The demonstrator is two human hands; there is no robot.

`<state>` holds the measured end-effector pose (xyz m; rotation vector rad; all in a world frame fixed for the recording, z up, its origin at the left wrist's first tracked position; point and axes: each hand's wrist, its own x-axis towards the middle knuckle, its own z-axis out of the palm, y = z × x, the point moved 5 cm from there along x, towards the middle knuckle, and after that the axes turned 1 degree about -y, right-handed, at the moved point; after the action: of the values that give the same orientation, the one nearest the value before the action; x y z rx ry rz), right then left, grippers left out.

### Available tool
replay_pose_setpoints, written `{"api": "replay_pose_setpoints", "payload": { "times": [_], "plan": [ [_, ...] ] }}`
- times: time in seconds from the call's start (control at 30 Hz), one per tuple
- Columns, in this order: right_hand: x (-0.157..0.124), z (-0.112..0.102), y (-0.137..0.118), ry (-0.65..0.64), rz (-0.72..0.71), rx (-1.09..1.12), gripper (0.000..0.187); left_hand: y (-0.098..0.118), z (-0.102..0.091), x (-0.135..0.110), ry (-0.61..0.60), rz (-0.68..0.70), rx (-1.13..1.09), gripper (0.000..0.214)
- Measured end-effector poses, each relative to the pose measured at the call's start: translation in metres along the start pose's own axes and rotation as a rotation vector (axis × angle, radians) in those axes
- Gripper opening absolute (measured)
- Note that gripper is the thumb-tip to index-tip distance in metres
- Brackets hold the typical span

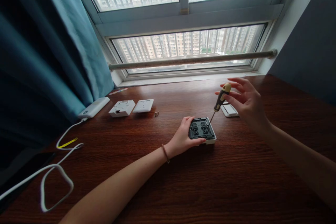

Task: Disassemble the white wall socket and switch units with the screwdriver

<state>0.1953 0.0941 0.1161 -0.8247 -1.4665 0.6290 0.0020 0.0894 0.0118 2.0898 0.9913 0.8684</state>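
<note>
On the wooden table lies a wall switch point(202, 129), a white box with its dark inner frame and two rocker mechanisms facing up. My left hand point(184, 134) grips its left side, thumb along the near edge and fingers at the far edge. Between the thumb and fingers of my right hand point(245, 103) is a screwdriver point(222, 97) with a dark grey and yellow handle. Its shaft slants down to the left, and the tip meets the right part of the switch; the exact spot is too small to make out. A white cover plate point(230, 110) lies partly behind my right hand.
At the left stand a white socket box point(121, 108) and a white socket faceplate point(143, 105), with several small screws point(156, 114) beside them. A white power bank point(94, 107) with a white cable point(60, 168) lies by the blue curtain point(78, 42). A window sill point(189, 79) bounds the table's far side.
</note>
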Motion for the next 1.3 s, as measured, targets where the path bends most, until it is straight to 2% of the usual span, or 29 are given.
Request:
{"api": "replay_pose_setpoints", "payload": {
  "times": [0.13, 0.3, 0.47, 0.57, 0.7, 0.87, 1.0, 1.17, 1.3],
  "plan": [
    [-0.0001, 0.0036, 0.0034, -0.052, 0.015, 0.064, 0.028, -0.0006, 0.0003, -0.0001, -0.001, 0.002, 0.012, 0.076],
    [0.001, -0.0022, 0.0061, 0.042, -0.034, -0.14, 0.042, 0.0003, -0.0002, 0.0001, 0.005, -0.008, -0.006, 0.075],
    [-0.0016, 0.0046, 0.0017, -0.073, 0.024, -0.019, 0.037, 0.0008, -0.0003, 0.0002, 0.004, -0.01, -0.01, 0.075],
    [-0.0012, 0.0039, 0.002, -0.037, 0.013, -0.031, 0.032, 0.0005, -0.0002, 0.0004, 0.006, -0.011, -0.015, 0.075],
    [0.0003, -0.0001, 0.0072, 0.039, 0.003, -0.072, 0.042, 0.0, -0.0003, 0.0006, 0.005, -0.009, -0.016, 0.075],
    [-0.003, 0.0038, 0.0032, -0.015, 0.045, 0.022, 0.037, 0.0001, -0.0001, 0.0006, -0.002, 0.006, -0.004, 0.074],
    [-0.0027, 0.0045, 0.0041, -0.021, 0.021, 0.029, 0.03, 0.0001, -0.0002, 0.0005, 0.01, 0.003, -0.009, 0.074],
    [-0.0008, -0.0004, 0.0088, 0.047, -0.011, -0.148, 0.046, 0.0004, 0.0001, 0.0005, 0.01, -0.009, -0.016, 0.074],
    [-0.0044, 0.0059, 0.0002, -0.031, 0.022, -0.029, 0.043, 0.001, -0.0003, 0.0005, 0.01, -0.008, -0.013, 0.073]
  ]
}}
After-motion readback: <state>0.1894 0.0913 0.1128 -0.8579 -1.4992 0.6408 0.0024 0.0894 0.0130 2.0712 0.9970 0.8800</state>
